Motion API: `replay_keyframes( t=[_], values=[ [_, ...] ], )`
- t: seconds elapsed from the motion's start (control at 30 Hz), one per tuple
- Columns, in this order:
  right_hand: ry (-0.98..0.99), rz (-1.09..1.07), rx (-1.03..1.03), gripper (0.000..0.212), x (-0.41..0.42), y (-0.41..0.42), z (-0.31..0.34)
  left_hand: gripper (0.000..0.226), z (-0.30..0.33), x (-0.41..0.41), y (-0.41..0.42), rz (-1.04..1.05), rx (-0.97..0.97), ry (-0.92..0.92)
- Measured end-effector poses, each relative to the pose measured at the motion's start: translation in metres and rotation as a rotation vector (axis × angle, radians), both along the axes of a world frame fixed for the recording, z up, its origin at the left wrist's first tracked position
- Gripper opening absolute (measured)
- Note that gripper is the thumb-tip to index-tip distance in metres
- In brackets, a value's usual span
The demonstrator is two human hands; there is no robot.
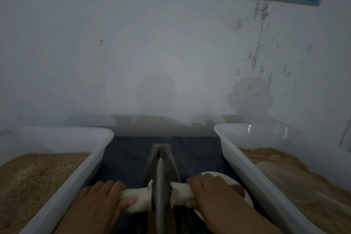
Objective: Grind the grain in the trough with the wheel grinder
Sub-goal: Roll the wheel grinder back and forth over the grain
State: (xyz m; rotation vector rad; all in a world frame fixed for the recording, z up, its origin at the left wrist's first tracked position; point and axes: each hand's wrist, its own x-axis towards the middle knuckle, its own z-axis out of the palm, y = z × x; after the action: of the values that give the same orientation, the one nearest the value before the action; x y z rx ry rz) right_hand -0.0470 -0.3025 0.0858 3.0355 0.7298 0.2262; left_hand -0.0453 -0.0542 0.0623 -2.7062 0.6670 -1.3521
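Observation:
A narrow boat-shaped metal trough (165, 153) lies lengthwise on the dark blue table (125, 159) in front of me. The grey wheel grinder (160, 178) stands on edge inside the trough, its white cloth-wrapped axle (139, 196) sticking out to both sides. My left hand (103, 198) grips the left end of the axle, thumb underneath. My right hand (207, 191) grips the right end. A little brown grain (171, 214) shows in the trough by the wheel's near side; most of the trough's inside is hidden by the wheel.
A white plastic tub (91, 167) with brown ground grain stands at the left, and a second white tub (233, 156) with brown grain at the right. A white round plate (218, 175) lies under my right hand. A grey wall stands close behind the table.

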Motion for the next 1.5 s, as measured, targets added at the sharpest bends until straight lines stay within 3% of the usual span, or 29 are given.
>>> replay_keyframes(
  t=[0.1, 0.33, 0.53, 0.7, 0.97, 1.1, 1.3, 1.43, 1.5],
  values=[
    [-0.251, -0.027, 0.043, 0.04, 0.01, 0.001, -0.008, 0.078, -0.003, 0.012, -0.008, 0.038, -0.045, -0.005],
    [-0.269, 0.027, 0.113, 0.034, 0.009, -0.004, -0.013, 0.075, -0.012, 0.015, -0.009, 0.047, -0.035, 0.025],
    [-0.028, 0.116, 0.051, 0.041, -0.01, -0.015, -0.004, 0.073, -0.006, -0.011, 0.003, -0.05, 0.06, 0.039],
    [0.211, 0.046, 0.039, 0.042, -0.021, -0.015, 0.008, 0.069, 0.007, -0.026, 0.006, -0.065, 0.082, 0.161],
    [-0.387, 0.081, 0.057, 0.024, 0.011, -0.004, -0.011, 0.056, 0.002, -0.005, -0.009, 0.078, -0.123, 0.235],
    [-0.425, 0.107, 0.135, 0.03, 0.022, -0.004, -0.022, 0.045, 0.003, -0.001, -0.013, 0.178, -0.103, 0.285],
    [-0.195, 0.114, 0.077, 0.036, -0.002, -0.013, -0.012, 0.058, 0.003, -0.024, -0.001, 0.009, -0.057, 0.282],
    [0.042, 0.106, 0.064, 0.037, -0.026, -0.018, 0.01, 0.039, 0.018, -0.039, 0.008, -0.094, 0.005, 0.331],
    [0.109, 0.116, 0.042, 0.036, -0.034, -0.018, 0.016, 0.045, 0.023, -0.042, 0.008, -0.089, 0.016, 0.326]
  ],
)
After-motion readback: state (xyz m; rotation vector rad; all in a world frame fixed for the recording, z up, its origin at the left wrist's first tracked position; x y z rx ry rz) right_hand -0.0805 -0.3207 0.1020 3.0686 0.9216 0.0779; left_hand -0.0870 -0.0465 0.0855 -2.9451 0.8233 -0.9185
